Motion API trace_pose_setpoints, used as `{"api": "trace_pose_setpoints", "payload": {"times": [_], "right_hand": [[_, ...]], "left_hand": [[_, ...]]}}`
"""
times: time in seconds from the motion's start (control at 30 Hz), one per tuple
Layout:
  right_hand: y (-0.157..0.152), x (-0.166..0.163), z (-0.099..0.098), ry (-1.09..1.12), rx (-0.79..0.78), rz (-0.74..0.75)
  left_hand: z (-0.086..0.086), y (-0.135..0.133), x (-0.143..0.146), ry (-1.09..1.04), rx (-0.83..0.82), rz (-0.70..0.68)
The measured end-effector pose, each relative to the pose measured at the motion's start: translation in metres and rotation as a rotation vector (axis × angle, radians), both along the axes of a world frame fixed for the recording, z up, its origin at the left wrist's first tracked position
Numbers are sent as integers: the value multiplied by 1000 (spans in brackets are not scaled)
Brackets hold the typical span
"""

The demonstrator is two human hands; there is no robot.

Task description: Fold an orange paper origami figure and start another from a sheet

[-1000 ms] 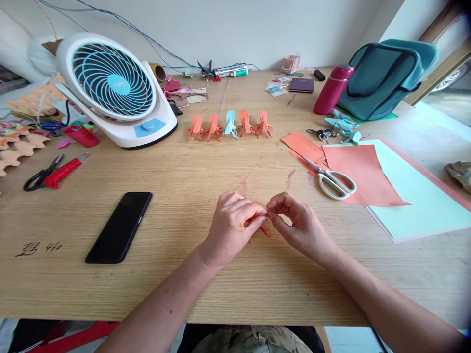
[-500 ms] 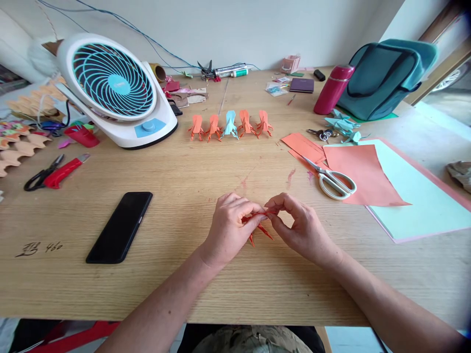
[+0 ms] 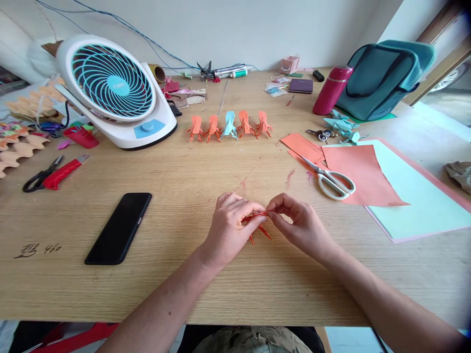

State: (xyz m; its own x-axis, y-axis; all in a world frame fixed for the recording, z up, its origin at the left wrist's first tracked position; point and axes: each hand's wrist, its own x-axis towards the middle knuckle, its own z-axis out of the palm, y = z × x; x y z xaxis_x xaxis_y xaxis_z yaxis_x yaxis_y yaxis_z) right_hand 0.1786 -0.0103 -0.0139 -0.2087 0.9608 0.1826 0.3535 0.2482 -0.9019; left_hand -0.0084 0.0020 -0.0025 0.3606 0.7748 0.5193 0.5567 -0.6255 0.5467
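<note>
Orange folded paper (image 3: 263, 230) is being held roughly half past five from the row of paper figures (image 3: 230, 124), the left hand (image 3: 231, 220) pinching it, the right hand (image 3: 303, 226) pinching one end in a tighter grip than half a second ago, suggesting that end is being shaped.

You've got one orange folded-paper pc (image 3: 264, 230), approx. mid-width on the tabletop (image 3: 176, 215), closer to the near edge than the far one, but well back from it. It's small, narrow, w/ thin pointed legs; at least 2 show, splayed toward the near edge, one angled a bit to the R corner. Upper part is a slim folded strip running L–R, mostly hidden by your L hand (image 3: 232, 220), which pinches it; your R hand (image 3: 300, 223) has its R tip btwn thumb & fingers. Can't tell if the legs touch the tabletop.
</note>
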Motion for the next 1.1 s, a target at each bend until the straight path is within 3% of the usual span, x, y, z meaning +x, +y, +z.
{"api": "trace_pose_setpoints", "payload": {"times": [0.23, 0.43, 0.8, 1.1], "right_hand": [[6, 1, -5, 239, -198, 62], [5, 0, -1, 184, -235, 86], [6, 0, -4, 168, -212, 62], [12, 3, -2, 423, -389, 64]], "left_hand": [[0, 0, 0, 65, 92, -69], [0, 0, -1, 153, 144, -74], [0, 0, -1, 157, 81, -65], [-1, 0, -1, 77, 26, -43]]}}
